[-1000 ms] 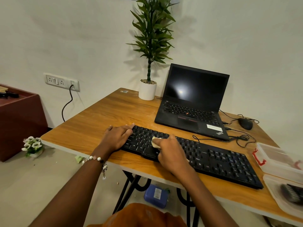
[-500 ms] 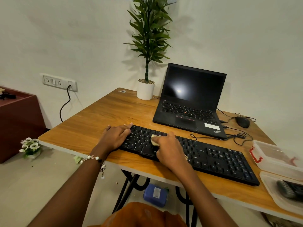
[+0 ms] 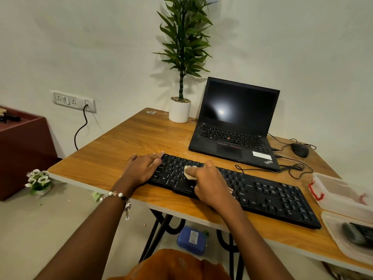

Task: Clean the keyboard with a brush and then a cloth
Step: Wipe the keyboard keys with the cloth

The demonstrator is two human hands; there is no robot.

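Keyboard: the long black full-size keyboard [image 3: 252, 190] lies slantwise along the near edge of the wooden desk [image 3: 113, 158] — within easy reach of both arms.
Left hand: the left hand [image 3: 144, 168] lies flat, fingers straight, over the keyboard's left end, apparently to steady it against the wiping.
Right hand: the right hand [image 3: 207, 183] is curled around a small pale cloth [image 3: 188, 172], pressing it onto the left-centre keys — a wad under the fingertips suits rubbing keycaps.
Brush: a dark, blurred object [image 3: 357, 235] in the clear plastic tray at far right may be the brush; too smeared to tell.
Stage: the cloth pass, judging by the hold.
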